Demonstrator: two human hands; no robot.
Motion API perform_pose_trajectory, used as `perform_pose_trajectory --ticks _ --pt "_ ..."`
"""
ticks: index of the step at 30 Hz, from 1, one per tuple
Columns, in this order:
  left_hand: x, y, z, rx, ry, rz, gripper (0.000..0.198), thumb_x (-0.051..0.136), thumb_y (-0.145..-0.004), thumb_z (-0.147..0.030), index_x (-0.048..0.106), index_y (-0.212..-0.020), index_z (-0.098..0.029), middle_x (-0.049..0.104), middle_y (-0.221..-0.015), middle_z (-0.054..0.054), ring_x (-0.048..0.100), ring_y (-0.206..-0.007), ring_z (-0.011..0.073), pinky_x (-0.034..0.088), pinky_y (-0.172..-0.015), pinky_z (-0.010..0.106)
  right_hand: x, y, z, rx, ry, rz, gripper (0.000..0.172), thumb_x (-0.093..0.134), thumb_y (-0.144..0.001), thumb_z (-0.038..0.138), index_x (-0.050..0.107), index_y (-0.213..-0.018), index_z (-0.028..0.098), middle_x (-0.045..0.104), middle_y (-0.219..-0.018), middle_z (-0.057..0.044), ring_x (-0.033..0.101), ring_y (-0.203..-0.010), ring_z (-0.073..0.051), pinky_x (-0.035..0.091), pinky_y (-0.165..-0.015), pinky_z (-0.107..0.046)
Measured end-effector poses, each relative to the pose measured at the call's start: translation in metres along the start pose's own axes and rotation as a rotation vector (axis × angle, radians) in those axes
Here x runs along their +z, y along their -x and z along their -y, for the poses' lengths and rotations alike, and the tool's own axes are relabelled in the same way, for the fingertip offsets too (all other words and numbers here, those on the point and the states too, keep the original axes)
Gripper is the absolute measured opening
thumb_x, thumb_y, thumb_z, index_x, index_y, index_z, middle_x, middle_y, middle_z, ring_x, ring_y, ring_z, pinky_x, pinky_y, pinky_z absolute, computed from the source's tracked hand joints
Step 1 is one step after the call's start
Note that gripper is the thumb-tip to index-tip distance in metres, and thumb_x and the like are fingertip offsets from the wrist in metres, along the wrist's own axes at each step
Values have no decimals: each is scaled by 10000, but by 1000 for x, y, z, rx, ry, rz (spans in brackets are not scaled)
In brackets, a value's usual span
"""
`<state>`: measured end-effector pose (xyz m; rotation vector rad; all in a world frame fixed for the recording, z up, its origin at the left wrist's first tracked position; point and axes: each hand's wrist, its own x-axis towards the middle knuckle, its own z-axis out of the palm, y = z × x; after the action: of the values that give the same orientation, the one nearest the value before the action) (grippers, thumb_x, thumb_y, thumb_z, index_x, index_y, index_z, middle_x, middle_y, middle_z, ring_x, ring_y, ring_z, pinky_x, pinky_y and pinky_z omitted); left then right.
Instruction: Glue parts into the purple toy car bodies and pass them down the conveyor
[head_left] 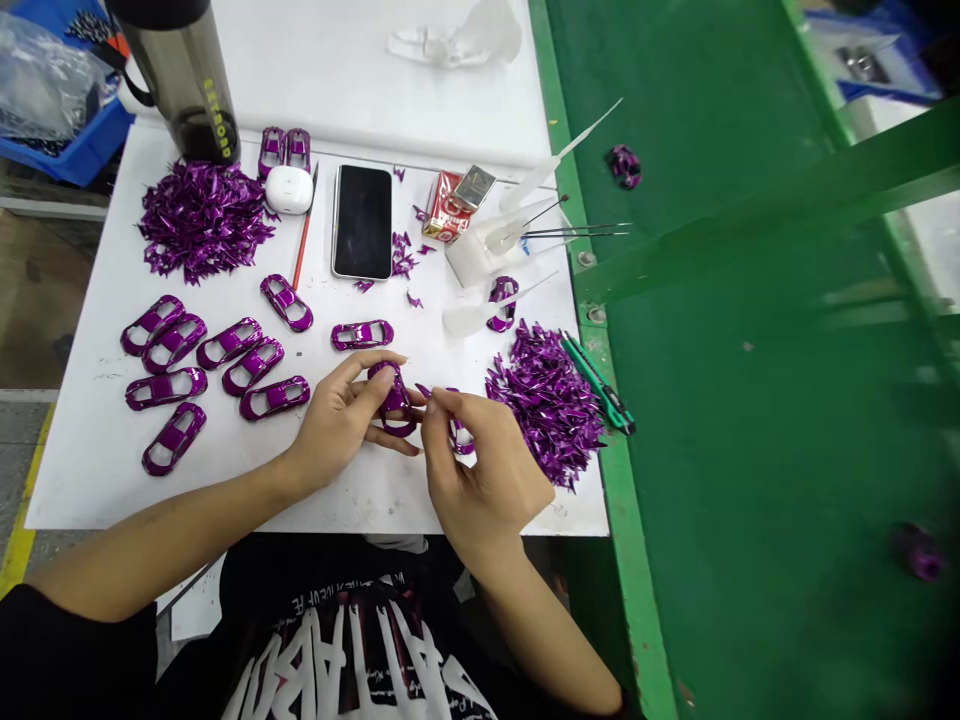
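Observation:
Between the thumb and fingers of my left hand (337, 415) is a purple toy car body (396, 402), held just above the white work surface. My right hand (484, 470) pinches a small pointed purple piece (424, 391) close to the car body's right side. Another toy car body (460, 436) lies partly hidden behind my right fingers. To the right of that hand is a heap of shiny purple pieces (546, 405). Several car bodies (274, 397) lie at the left, and a single one (362, 335) rests just beyond my hands.
A bottle (187, 90) stands at the back left beside a second purple heap (204, 220). A phone (363, 222), white earbud case (289, 190), red pencil (303, 240), white glue bottle (466, 318), tweezers (577, 232) and green cutter knife (598, 382) lie around. A green conveyor (720, 400) runs at right.

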<state>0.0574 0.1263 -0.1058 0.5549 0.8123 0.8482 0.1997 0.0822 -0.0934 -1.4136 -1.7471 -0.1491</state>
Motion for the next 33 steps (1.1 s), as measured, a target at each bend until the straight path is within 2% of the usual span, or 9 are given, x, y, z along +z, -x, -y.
perform_pose_trajectory --ticks 5,12,18,22,25,27,29,31,33 --pt "1 1 -2 18 -15 -12 473 850 -838 -553 756 -1155 -214 646 -727 -21 672 -671 132 634 -553 227 8 -1 0 -82 5 1 334 683 -960 29 675 -1210 250 791 -921 -35 751 -821 -213 655 -737 -364" --pt "2 1 -2 4 23 -39 416 859 -832 -521 785 -1102 -213 650 -728 -18 653 -639 128 618 -521 222 13 3 -3 -91 -30 23 398 665 -966 18 702 -1283 255 815 -1020 -47 727 -867 -217 633 -750 -363" --pt "1 2 1 46 0 -90 367 861 -833 -468 793 -1063 -191 707 -758 3 704 -695 156 664 -570 262 9 2 6 32 -39 106 383 608 -983 -6 672 -1263 247 810 -1042 -43 699 -882 -201 616 -766 -359" --pt "-2 2 4 83 -27 -99 356 822 -868 -477 802 -1078 -190 783 -914 48 743 -721 175 660 -564 266 12 8 19 121 -95 119 312 659 -990 85 671 -1266 231 778 -1228 -99 709 -1041 -239 602 -926 -462" --pt "0 2 5 112 -59 -102 364 808 -880 -481 800 -1085 -181 802 -968 69 762 -765 199 667 -578 284 20 16 27 128 -17 70 351 722 -971 172 659 -1314 220 753 -1273 -142 671 -1102 -284 593 -951 -514" --pt "3 4 5 173 -150 -122 349 768 -923 -475 805 -1098 -176 808 -984 76 772 -831 210 672 -627 284 24 18 29 132 45 35 352 716 -971 186 652 -1317 189 756 -1246 -163 655 -1091 -294 603 -938 -520" --pt "5 9 6 306 -335 -143 341 681 -1001 -452 803 -1159 -175 810 -1012 82 774 -896 205 678 -734 291 21 14 26 195 30 74 269 681 -972 183 678 -1241 180 778 -1144 -141 668 -1039 -286 622 -902 -500" --pt "5 18 8 509 -553 -100 378 619 -1049 -430 758 -1306 -190 807 -1067 90 765 -952 198 666 -842 304 8 5 23 331 -109 179 206 691 -950 211 713 -1155 206 785 -1044 -89 699 -972 -261 643 -859 -458" --pt "1 32 15 697 -693 3 550 675 -1021 -455 608 -1521 -235 791 -1173 100 753 -996 202 651 -909 328 -13 -2 21 495 -363 288 226 759 -916 267 738 -1140 246 789 -1046 -46 738 -951 -229 663 -859 -410"
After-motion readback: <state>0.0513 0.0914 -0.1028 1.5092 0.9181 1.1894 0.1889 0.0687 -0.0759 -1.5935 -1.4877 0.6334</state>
